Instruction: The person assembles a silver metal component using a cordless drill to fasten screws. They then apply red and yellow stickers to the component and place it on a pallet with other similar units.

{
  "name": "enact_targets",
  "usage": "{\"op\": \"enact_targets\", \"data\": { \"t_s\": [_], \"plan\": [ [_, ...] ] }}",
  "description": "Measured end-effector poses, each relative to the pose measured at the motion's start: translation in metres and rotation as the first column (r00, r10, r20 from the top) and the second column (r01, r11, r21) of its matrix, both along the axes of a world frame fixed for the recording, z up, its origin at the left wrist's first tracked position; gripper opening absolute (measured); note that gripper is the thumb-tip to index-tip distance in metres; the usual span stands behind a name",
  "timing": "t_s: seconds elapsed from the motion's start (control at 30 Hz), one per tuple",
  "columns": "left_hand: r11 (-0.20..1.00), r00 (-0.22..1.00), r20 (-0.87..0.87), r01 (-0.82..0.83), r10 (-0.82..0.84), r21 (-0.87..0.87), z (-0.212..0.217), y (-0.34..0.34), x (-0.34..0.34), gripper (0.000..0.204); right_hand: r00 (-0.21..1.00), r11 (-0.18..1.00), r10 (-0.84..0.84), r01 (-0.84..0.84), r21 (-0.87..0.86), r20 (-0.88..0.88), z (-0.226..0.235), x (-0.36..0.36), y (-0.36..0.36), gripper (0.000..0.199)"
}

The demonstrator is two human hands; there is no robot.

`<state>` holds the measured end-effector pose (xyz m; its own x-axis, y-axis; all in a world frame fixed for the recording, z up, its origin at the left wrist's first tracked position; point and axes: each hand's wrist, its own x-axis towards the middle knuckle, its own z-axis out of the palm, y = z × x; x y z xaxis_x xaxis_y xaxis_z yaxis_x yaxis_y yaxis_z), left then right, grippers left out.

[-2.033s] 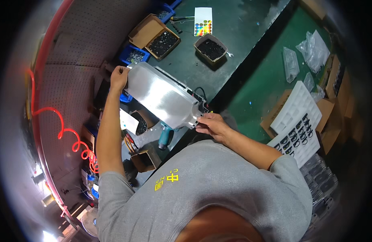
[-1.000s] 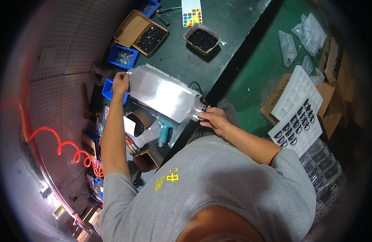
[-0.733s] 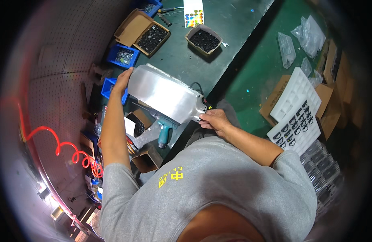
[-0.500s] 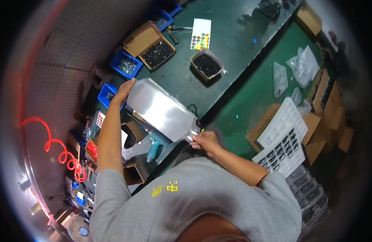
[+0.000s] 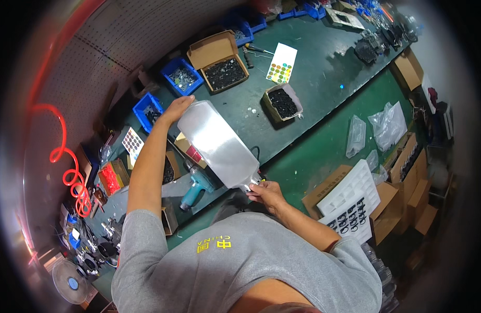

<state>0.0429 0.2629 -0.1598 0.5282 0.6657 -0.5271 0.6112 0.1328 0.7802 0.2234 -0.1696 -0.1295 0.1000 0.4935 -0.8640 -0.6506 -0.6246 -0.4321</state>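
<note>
I hold a long silver metal housing (image 5: 219,144) up over the dark green bench (image 5: 324,62). My left hand (image 5: 176,108) grips its far, wide end. My right hand (image 5: 265,192) pinches the narrow near end, close to my chest, where small wires stick out. The housing runs diagonally from upper left to lower right, its smooth side facing me. A teal power screwdriver (image 5: 195,185) lies on the bench just beneath it.
Cardboard boxes of small black parts (image 5: 225,72) (image 5: 284,102), blue bins (image 5: 182,78) (image 5: 149,111) and a sheet of coloured stickers (image 5: 281,63) sit on the bench. A white tray with black rings (image 5: 350,203), plastic bags (image 5: 386,122) and cartons lie at right. A red coiled hose (image 5: 71,172) hangs at left.
My view has swung, so more of the bench shows. The housing has tilted a little steeper; both hands keep their hold on its ends.
</note>
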Motion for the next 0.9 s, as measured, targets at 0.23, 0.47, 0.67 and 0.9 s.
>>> {"op": "enact_targets", "data": {
  "t_s": [0.23, 0.47, 0.67, 0.9],
  "plan": [
    [0.737, 0.828, 0.428, -0.535, 0.362, 0.413, 0.019, -0.057, -0.018, 0.047, 0.995, 0.994, 0.098, -0.099, -0.048, -0.023, 0.013, 0.009, 0.011, 0.021],
    [0.647, 0.761, 0.357, -0.649, 0.543, 0.399, 0.013, -0.263, -0.071, 0.033, 0.922, 0.963, 0.190, -0.242, 0.118, 0.339, 0.004, 0.054, -0.003, 0.025],
    [0.848, 0.801, -0.464, -0.100, 0.379, 0.520, -0.036, -0.346, -0.101, 0.077, 0.167, 0.735, -0.002, -0.668, 0.115, 0.986, -0.048, 0.115, 0.107, 0.024],
    [0.905, 0.660, -0.671, -0.031, 0.338, 0.424, -0.067, -0.325, -0.088, 0.084, -0.454, 0.455, 0.351, -0.682, -0.572, 0.819, -0.109, 0.142, 0.217, 0.024]
  ]
}}
